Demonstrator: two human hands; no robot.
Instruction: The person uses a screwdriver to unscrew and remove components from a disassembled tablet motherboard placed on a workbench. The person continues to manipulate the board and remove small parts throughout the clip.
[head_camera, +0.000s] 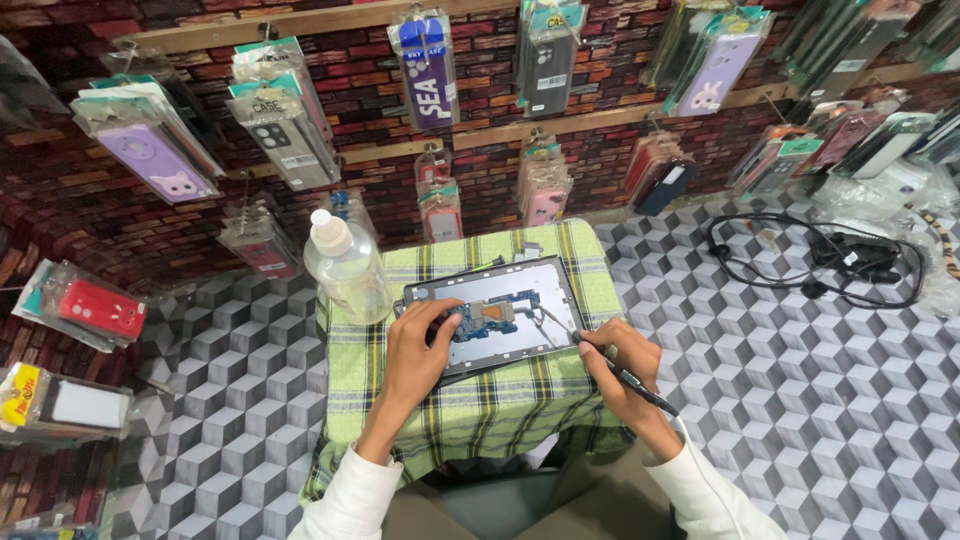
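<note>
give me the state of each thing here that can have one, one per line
tablet: back cover off, lying flat on the checked cloth, circuit board exposed
clear bottle: upright, cap on
pen-like tool: gripped in right hand, tip at the tablet
left hand: pressing on the board
black cable: coiled loose on the counter

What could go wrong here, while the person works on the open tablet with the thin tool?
1. The clear bottle stands right at the opened tablet; a bump might spill liquid onto the blue circuit board.
2. The thin tool in the right hand could slip and scratch parts nearby.
3. The left hand rests on the board, and pressure may strain it.
</note>
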